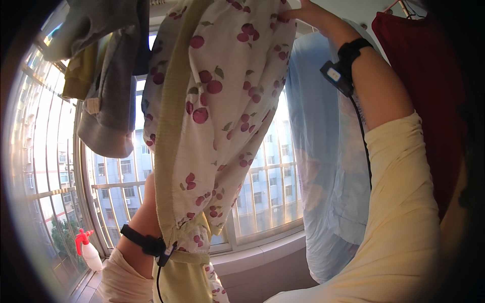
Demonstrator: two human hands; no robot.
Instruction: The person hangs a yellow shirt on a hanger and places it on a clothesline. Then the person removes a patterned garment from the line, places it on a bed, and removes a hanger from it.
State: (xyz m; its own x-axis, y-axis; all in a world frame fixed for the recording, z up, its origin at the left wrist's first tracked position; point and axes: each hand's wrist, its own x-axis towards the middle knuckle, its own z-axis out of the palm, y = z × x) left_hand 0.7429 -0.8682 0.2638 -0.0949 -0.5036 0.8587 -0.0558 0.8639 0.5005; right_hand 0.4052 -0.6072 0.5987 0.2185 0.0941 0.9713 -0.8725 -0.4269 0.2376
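A white garment (230,106) printed with red cherries hangs in front of me, edged with a yellow-green ribbed band (172,126). It narrows toward a gathered ribbed cuff at the bottom. At its upper right edge, my right hand (305,15) grips the cloth with bent fingers, partly cut off by the top of the view. My left forearm (144,214) rises behind the garment's lower left side. The cloth covers my left hand, so its fingers cannot be seen. Each wrist wears a black strap with a small device and cable.
Grey clothes (108,111) and an olive one hang at upper left. To the right are a light blue sheer cloth (318,151) and a dark red garment (419,91). Barred windows stand behind. A white spray bottle (91,255) with red top sits on the sill.
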